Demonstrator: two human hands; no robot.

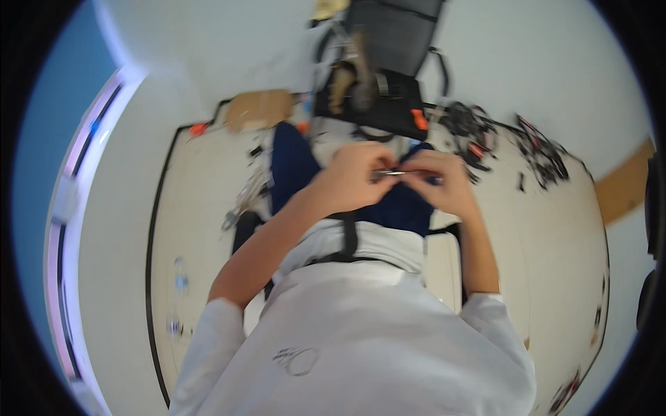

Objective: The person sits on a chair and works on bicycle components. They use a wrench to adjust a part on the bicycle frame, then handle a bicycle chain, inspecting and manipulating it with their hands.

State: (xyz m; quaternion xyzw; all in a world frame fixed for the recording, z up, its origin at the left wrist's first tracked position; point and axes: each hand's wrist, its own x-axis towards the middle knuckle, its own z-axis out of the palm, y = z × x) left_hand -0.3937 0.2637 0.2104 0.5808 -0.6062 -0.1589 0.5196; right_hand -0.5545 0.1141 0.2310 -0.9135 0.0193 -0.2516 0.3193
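In front of my lap, both hands are closed around a slim, silver-and-dark rod-like piece (393, 172); blur hides its exact kind. My left hand (352, 177) pinches its left end, where a dark part shows between the fingers. Close beside it, my right hand (444, 182) grips the right end with fingertips pressed together. A dark bit also shows below the right fingers, but I cannot tell whether it belongs to the same piece. Beneath the hands are my dark blue trousers (295, 156).
Ahead stands a black chair (395, 87) with an orange item (419, 119) and other things on its seat. A brown board (259, 109) lies to its left. Dark cable bundles (544, 154) lie on the floor at right. Clear bottles (181, 274) are at left.
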